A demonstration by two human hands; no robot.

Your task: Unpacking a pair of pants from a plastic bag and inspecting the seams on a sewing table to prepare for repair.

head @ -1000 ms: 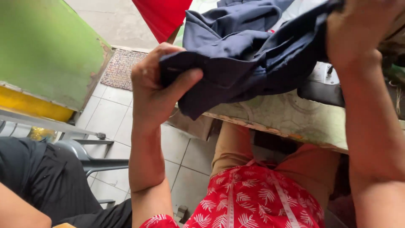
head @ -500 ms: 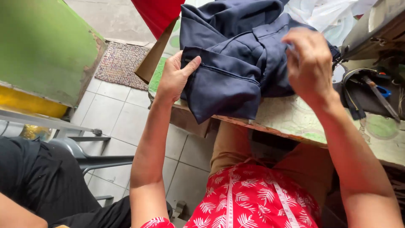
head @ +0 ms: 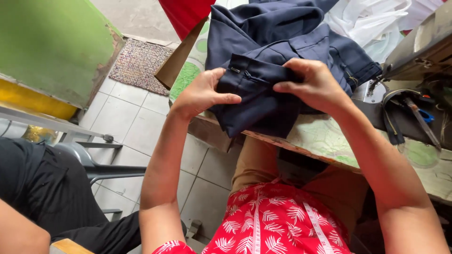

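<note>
Both hands have drawn together since half a second ago, bunching the navy garment [head: 263, 94] at the tabletop's [head: 329, 141] near edge. Left hand [head: 200, 94] pinches the folded part beside what looks like a zip pull; right hand [head: 315, 84] presses its fingers closed over the same fold. Soft, limp cloth, likely light and best held along a seam. White fabric [head: 372, 23] lies further back.
</note>
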